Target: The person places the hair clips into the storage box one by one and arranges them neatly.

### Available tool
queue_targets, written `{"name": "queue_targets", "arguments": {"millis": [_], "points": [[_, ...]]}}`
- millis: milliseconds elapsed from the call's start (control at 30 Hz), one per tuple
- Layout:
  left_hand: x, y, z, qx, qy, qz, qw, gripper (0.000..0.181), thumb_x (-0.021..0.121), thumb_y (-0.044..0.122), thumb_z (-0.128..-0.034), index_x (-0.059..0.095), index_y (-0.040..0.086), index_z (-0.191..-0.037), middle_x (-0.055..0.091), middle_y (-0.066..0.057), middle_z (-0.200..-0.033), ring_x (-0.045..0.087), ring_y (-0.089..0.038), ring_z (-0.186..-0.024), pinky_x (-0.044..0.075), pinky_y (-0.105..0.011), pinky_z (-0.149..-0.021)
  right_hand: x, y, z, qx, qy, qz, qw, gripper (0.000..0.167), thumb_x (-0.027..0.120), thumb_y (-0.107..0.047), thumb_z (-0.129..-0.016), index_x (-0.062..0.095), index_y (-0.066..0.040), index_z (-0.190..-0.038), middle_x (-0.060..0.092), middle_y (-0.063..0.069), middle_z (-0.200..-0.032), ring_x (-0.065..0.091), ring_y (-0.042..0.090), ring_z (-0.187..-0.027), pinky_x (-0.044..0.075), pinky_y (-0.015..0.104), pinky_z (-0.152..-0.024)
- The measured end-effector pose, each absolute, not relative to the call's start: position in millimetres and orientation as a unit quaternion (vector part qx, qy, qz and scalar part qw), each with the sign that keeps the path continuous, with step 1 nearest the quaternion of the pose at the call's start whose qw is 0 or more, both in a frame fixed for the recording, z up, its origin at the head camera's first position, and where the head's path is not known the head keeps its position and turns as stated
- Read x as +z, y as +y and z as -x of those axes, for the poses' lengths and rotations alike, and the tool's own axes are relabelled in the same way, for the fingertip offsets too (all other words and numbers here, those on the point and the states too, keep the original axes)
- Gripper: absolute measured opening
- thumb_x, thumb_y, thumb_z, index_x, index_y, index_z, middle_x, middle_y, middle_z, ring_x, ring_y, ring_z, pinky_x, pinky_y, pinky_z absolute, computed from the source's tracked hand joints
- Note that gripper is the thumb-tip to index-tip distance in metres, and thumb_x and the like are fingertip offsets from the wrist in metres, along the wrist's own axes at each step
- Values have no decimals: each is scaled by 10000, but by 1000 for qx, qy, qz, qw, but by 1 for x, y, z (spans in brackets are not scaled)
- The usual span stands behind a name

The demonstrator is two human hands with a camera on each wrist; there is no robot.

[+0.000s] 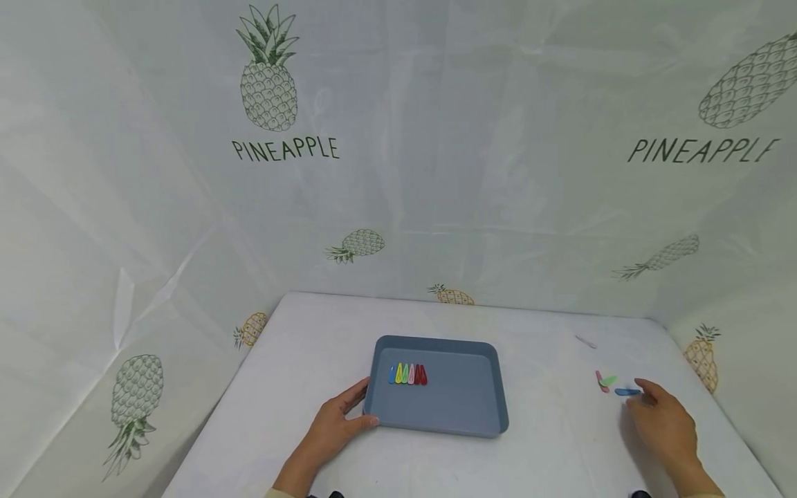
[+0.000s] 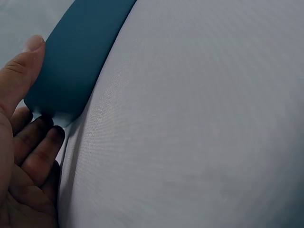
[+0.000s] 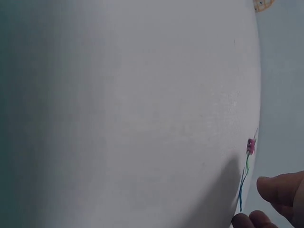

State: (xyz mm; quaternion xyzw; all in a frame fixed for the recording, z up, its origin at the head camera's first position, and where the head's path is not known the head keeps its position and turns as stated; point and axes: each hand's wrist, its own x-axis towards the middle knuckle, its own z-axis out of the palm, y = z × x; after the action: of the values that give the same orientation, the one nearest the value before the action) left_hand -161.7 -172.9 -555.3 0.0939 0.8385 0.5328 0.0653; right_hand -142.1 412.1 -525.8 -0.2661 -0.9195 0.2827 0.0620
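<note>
My left hand (image 1: 336, 423) holds the left front corner of a blue-grey tray (image 1: 457, 423). In the left wrist view, the thumb (image 2: 34, 61) lies along the tray's wall (image 2: 78, 52), and the curled fingers are at its corner. Inside the tray, a row of snap hair clips stands side by side at the left: blue, yellow (image 1: 399, 373), green, pink and red (image 1: 420, 375). My right hand (image 1: 665, 425) hovers over the table's right side, thumb and forefinger apart, close to a blue hair clip (image 1: 626, 392). Nothing shows in its grasp.
Left of the blue clip, a green hair clip (image 1: 608, 381) lies against a pink one (image 1: 601, 382). A pale clip (image 1: 586, 342) lies farther back. The white-covered table (image 1: 542, 387) meets a pineapple-print sheet (image 1: 473, 173) behind and at both sides.
</note>
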Motion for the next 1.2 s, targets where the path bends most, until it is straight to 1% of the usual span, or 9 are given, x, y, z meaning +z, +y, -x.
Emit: {"name": "queue_targets", "arguments": {"millis": [67,233,500,767,933,1033,1200], "points": [[-555,-173,162,534,838,-94,66,842,859,463,-860,510,196,-1578,533,-56,-1594,500,-336,-1486,390,-612,-1211,-526,415,145,278,-927,243,62,544,542,-110,-985,464,81,-1488,465,414,-1476,438,628,-1348,383,728,-1081],[-556,-173,162,531,839,-96,65,841,858,459,-863,507,191,-1579,536,-48,-1593,506,-326,-1482,399,-602,-1208,-528,421,152,268,-938,207,67,511,547,-69,-975,486,95,-1455,509,404,-1444,457,630,-1325,387,735,-1067],[-557,-172,162,529,840,-96,65,853,864,459,-855,505,191,-1580,534,-46,-1594,508,-316,-1481,399,-599,-1209,-537,436,156,284,-931,217,75,489,603,-128,-1015,503,99,-1436,519,402,-1381,504,579,-1242,418,706,-1001],[-557,-172,163,531,840,-91,66,849,860,458,-859,503,194,-1582,531,-59,-1596,501,-336,-1484,387,-609,-1214,-538,439,155,249,-951,172,65,497,654,-88,-981,520,98,-1421,491,441,-1379,491,634,-1208,418,748,-970],[-556,-172,163,531,840,-90,68,847,856,464,-859,504,198,-1581,527,-58,-1600,498,-338,-1486,366,-619,-1223,-537,438,154,247,-952,172,56,486,653,-91,-987,532,95,-1419,489,449,-1368,477,644,-1213,409,764,-986],[-557,-172,163,531,839,-91,68,848,856,466,-856,503,203,-1582,524,-50,-1602,496,-332,-1488,362,-617,-1226,-538,439,154,246,-953,169,58,466,640,-92,-991,547,97,-1406,498,452,-1354,483,645,-1205,418,767,-960],[-559,-173,163,535,837,-93,66,843,858,465,-856,507,211,-1579,525,-45,-1601,497,-336,-1487,361,-627,-1223,-540,442,156,244,-954,163,53,480,649,-108,-992,542,90,-1415,493,450,-1358,476,650,-1203,423,769,-955]]}}
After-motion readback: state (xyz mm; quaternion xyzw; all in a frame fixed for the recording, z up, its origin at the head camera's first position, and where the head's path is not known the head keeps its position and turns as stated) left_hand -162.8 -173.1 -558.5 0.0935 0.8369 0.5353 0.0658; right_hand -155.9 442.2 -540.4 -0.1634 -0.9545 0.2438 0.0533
